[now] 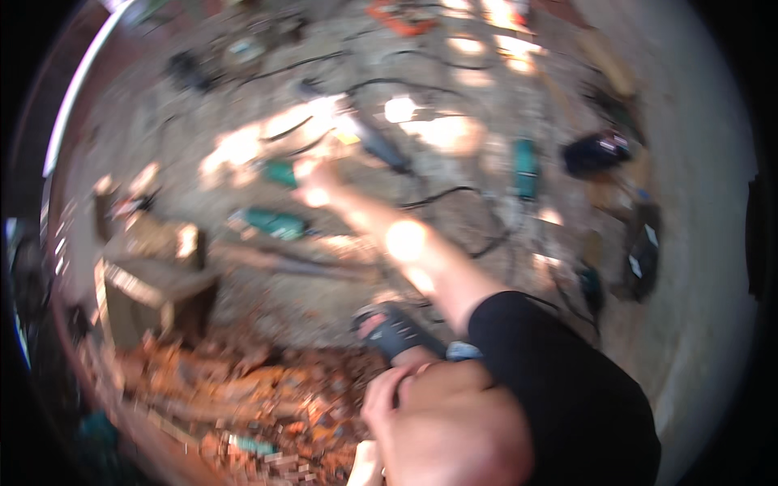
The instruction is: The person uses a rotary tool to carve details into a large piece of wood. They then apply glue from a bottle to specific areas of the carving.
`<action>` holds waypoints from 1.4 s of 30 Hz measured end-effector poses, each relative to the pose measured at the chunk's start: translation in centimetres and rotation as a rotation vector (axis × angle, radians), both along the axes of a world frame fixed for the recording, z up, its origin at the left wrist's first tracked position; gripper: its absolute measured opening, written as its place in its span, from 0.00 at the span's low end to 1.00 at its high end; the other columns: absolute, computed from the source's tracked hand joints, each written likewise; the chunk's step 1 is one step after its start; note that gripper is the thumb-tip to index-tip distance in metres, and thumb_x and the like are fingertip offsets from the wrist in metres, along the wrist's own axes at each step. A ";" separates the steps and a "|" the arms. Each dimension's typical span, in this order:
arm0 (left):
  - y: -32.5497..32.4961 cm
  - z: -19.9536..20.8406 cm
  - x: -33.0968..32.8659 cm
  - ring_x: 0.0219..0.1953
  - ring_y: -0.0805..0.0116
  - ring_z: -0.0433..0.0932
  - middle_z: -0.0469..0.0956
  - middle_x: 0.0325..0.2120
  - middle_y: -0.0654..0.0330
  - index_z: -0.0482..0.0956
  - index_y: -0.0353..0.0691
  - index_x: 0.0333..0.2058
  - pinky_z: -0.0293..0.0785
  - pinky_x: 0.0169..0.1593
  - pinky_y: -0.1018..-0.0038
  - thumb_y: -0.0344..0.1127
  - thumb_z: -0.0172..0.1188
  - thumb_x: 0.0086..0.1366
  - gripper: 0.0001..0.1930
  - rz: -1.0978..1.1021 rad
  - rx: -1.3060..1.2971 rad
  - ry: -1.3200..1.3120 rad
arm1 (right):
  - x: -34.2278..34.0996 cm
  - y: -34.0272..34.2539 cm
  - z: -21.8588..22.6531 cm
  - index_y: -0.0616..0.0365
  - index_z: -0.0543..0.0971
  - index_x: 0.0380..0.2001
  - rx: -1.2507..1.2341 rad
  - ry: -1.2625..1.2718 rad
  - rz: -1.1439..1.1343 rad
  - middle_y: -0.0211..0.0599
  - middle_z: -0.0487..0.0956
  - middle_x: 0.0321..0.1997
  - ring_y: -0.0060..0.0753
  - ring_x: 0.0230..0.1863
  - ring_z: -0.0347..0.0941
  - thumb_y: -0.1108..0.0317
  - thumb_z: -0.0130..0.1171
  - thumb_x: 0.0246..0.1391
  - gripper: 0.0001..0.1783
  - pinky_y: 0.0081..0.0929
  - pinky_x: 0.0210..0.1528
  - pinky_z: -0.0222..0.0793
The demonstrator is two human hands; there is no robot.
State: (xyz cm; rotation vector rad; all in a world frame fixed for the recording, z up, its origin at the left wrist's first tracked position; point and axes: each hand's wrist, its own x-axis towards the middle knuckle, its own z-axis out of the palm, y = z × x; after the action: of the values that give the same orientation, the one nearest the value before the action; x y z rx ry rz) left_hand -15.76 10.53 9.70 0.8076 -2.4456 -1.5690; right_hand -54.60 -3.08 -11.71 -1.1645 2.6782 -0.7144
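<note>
Blur smears much of the head view. My right arm, in a black sleeve, stretches toward the upper left. At its end my right hand (312, 180) looks closed round a green power tool (279, 172), its green end showing past the fingers. Just beyond that hand lies a long grey power tool (373, 139) with a yellow patch. Another green power tool (274, 223) rests on the ground nearer to me. What looks like my left hand (387, 398) is low in the view, close to my bent leg; its fingers are too smeared to read.
Black cables (442, 196) snake over the concrete floor. Rusty orange debris (243, 385) heaps at lower left beside a metal box (154, 296). A sandalled foot (397, 328) stands centrally. Toward the right wall are a green tool (525, 168) and a dark rounded object (596, 154).
</note>
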 end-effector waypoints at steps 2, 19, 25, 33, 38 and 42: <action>-0.2 1.0 -0.5 0.46 0.55 0.87 0.88 0.42 0.53 0.89 0.37 0.45 0.82 0.53 0.62 0.23 0.69 0.64 0.11 -0.003 -0.008 0.015 | -0.6 1.9 0.4 0.61 0.84 0.38 -0.129 -0.305 -0.033 0.50 0.86 0.41 0.51 0.40 0.85 0.54 0.80 0.45 0.25 0.44 0.42 0.81; -6.4 6.3 0.1 0.57 0.50 0.83 0.83 0.53 0.48 0.87 0.40 0.56 0.81 0.58 0.59 0.31 0.66 0.53 0.28 0.157 -0.636 0.353 | 13.7 16.1 34.8 0.70 0.81 0.60 -0.127 -0.668 1.096 0.54 0.88 0.47 0.47 0.40 0.90 0.59 0.78 0.33 0.47 0.30 0.41 0.83; -6.9 4.6 3.1 0.42 0.59 0.86 0.84 0.41 0.55 0.86 0.37 0.43 0.82 0.41 0.67 0.36 0.67 0.51 0.20 0.261 -0.691 0.403 | 18.9 16.8 32.5 0.66 0.77 0.59 -0.292 -0.839 1.104 0.60 0.85 0.51 0.53 0.45 0.87 0.55 0.81 0.37 0.46 0.36 0.47 0.82; -7.1 0.9 2.4 0.38 0.65 0.84 0.82 0.37 0.63 0.85 0.45 0.40 0.81 0.38 0.71 0.36 0.66 0.53 0.14 0.435 -0.654 0.534 | 23.2 19.6 28.5 0.58 0.70 0.60 -0.363 -0.992 0.622 0.68 0.79 0.58 0.60 0.53 0.83 0.51 0.83 0.42 0.47 0.44 0.56 0.81; -7.9 -1.2 2.4 0.38 0.65 0.83 0.81 0.37 0.64 0.86 0.46 0.38 0.80 0.38 0.69 0.36 0.68 0.51 0.14 0.601 -0.645 0.559 | 22.0 16.7 25.9 0.53 0.65 0.60 -0.436 -1.067 0.509 0.72 0.76 0.62 0.64 0.59 0.81 0.48 0.85 0.45 0.48 0.49 0.62 0.80; -8.3 -1.3 2.4 0.37 0.65 0.83 0.81 0.36 0.64 0.86 0.47 0.38 0.80 0.37 0.69 0.36 0.68 0.49 0.15 0.659 -0.624 0.550 | 21.4 15.3 24.1 0.50 0.64 0.60 -0.582 -0.825 0.957 0.80 0.74 0.61 0.72 0.57 0.81 0.44 0.84 0.47 0.48 0.52 0.58 0.84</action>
State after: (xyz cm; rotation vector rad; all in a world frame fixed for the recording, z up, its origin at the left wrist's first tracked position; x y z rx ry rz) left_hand -13.40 2.20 8.36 0.7946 -1.8112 -0.6194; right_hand -33.21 12.24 12.38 -1.5660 1.0744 -1.3653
